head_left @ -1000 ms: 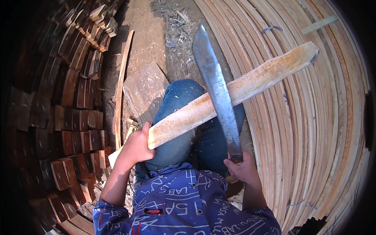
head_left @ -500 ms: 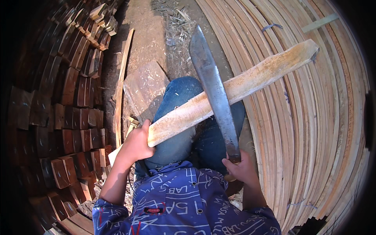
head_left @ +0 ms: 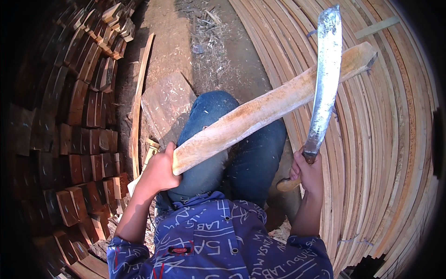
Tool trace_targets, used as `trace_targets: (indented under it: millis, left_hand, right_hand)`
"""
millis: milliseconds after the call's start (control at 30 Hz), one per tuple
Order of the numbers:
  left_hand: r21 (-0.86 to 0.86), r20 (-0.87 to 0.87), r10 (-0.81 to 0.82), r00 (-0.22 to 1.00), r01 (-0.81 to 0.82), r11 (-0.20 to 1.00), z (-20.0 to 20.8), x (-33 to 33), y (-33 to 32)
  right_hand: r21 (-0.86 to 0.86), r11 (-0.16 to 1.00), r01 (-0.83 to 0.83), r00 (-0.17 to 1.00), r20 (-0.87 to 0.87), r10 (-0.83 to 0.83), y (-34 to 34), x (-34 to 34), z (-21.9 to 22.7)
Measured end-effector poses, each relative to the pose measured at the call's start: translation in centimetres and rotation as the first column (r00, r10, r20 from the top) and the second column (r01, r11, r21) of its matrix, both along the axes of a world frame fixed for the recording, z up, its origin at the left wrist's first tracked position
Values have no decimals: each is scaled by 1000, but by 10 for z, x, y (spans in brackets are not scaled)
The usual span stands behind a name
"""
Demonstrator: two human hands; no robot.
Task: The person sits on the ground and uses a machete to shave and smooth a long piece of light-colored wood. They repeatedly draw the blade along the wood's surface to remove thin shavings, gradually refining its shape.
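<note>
Wooden strips (head_left: 371,162) lie behind the machete (head_left: 327,79), stacked blocks (head_left: 76,104) far left.

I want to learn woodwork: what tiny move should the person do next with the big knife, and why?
Maybe the right hand should carefully lower the machete toward the far part of the wood piece. The machete crosses in front of that part and looks raised, while the left hand grips the near end, well away from it.

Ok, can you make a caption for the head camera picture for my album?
Left hand grips a wooden board, right hand holds a machete, beside long stacked wooden strips.
</note>
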State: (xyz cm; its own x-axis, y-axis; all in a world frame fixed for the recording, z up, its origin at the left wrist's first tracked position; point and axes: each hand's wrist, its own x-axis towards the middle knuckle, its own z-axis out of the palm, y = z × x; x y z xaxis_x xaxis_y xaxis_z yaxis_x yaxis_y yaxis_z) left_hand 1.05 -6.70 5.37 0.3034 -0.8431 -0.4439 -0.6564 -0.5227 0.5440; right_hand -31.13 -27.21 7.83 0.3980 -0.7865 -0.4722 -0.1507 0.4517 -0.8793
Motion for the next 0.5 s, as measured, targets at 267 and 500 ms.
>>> trace_targets:
  millis: [267,500]
  left_hand:
    - [-18,17,53,998,-53,998,-9,-4,8]
    - [91,41,86,995,-90,992,6,-11,0]
  right_hand:
    - [-353,921,-163,933,-360,27,-15,4,8]
    - [-334,937,-105,929,-370,-28,-75,36,40]
